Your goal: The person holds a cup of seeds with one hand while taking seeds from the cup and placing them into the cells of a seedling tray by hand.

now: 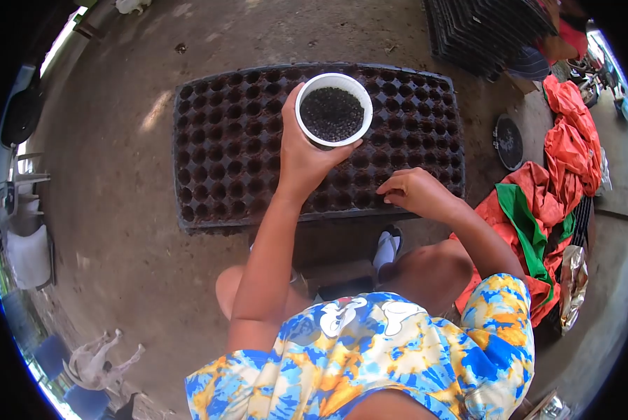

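My left hand (305, 155) is wrapped round a white cup (368, 115), held above the middle of a seedling tray. Small dark grains (332, 113) lie inside the cup. The black tray (233, 150) rests flat on the floor, its many round cells showing dark brown inside. Over the tray's near edge, right of the middle, is my right hand (419, 194), its fingers curled and drawn together at the tips. Whatever those fingertips hold, if anything, is too small to make out.
A stack of black trays (485, 31) stands at the upper right beside another person (566, 42). A dark round container (508, 142) sits right of the tray, near red and green sheeting (531, 217). At the lower left, a white animal (97, 362) lies on the floor.
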### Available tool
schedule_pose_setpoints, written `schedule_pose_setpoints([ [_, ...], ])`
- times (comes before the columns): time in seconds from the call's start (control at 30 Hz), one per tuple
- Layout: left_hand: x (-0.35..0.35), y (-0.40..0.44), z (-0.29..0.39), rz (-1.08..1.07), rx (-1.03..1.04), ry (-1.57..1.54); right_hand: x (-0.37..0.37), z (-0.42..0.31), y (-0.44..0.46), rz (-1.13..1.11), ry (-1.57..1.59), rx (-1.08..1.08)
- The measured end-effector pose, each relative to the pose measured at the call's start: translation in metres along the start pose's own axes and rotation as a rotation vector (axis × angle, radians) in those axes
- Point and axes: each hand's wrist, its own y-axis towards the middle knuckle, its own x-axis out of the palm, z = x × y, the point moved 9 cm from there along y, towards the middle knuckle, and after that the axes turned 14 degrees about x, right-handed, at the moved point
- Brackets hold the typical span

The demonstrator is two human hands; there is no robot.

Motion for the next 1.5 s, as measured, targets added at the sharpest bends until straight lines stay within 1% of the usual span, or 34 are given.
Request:
schedule_pose_setpoints([
  [0.1,0.0,0.0,0.001,-0.006,0.003,0.007,0.001,0.002,0.0,-0.055,0.034,0.064],
  [0.2,0.0,0.0,-0.001,0.011,0.009,-0.025,-0.003,-0.007,-0.005,-0.024,-0.005,0.001],
  [0.3,0.001,-0.001,-0.002,0.008,0.018,-0.014,-0.037,-0.029,-0.006,0.136,-0.028,-0.11],
  [0.33,0.001,-0.001,-0.002,0.003,0.022,0.0,-0.06,-0.044,-0.009,0.237,0.056,-0.132],
  [0.4,0.005,-0.003,0.0,-0.013,0.019,-0.015,-0.094,-0.073,-0.011,0.361,0.111,-0.121],
  [0.5,0.017,-0.008,0.0,-0.065,-0.034,0.035,-0.091,-0.114,0.003,0.515,-0.201,-0.435],
  [0.53,0.02,-0.01,-0.001,-0.085,-0.063,0.066,-0.081,-0.115,0.017,0.432,-0.28,-0.366],
  [0.57,0.023,-0.01,0.004,-0.125,-0.018,0.157,-0.07,-0.116,0.03,0.347,-0.357,-0.298],
  [0.6,0.024,-0.011,0.005,-0.134,-0.02,0.167,-0.06,-0.114,0.041,0.262,-0.433,-0.229],
  [0.63,0.025,-0.011,0.005,-0.142,-0.021,0.176,-0.056,-0.118,0.046,0.261,-0.459,-0.276],
  [0.73,0.024,-0.01,0.007,-0.133,0.004,0.176,-0.056,-0.116,0.056,0.271,-0.38,-0.291],
  [0.83,0.019,-0.006,0.004,-0.092,0.021,0.146,-0.08,-0.124,0.041,0.326,-0.138,-0.353],
  [0.93,0.006,-0.006,-0.005,-0.036,0.001,0.086,-0.086,-0.115,0.018,0.175,0.142,-0.223],
  [0.97,0.002,-0.004,-0.005,-0.018,0.009,0.088,-0.079,-0.108,0.012,0.153,0.188,-0.195],
  [1.03,-0.005,-0.002,-0.002,-0.01,0.041,0.116,-0.045,-0.081,0.013,0.078,0.155,-0.2],
  [1.13,-0.005,-0.001,-0.006,0.019,-0.016,-0.025,0.004,-0.045,0.016,-0.029,0.03,-0.138],
  [1.17,-0.005,0.001,-0.001,0.006,-0.017,0.015,0.012,-0.04,0.016,-0.06,0.012,-0.116],
  [1.27,-0.006,0.001,0.003,0.006,0.03,0.064,0.016,-0.036,0.015,-0.053,0.017,-0.112],
  [1.37,-0.006,0.0,-0.002,0.015,0.017,0.033,0.019,-0.036,0.013,-0.04,-0.007,-0.128],
  [1.47,-0.005,0.0,-0.001,0.016,0.021,0.013,-0.003,-0.048,0.009,0.01,-0.032,-0.129],
  [1.5,-0.005,0.0,-0.001,0.01,0.03,0.026,-0.023,-0.059,0.007,0.075,0.032,-0.151],
])
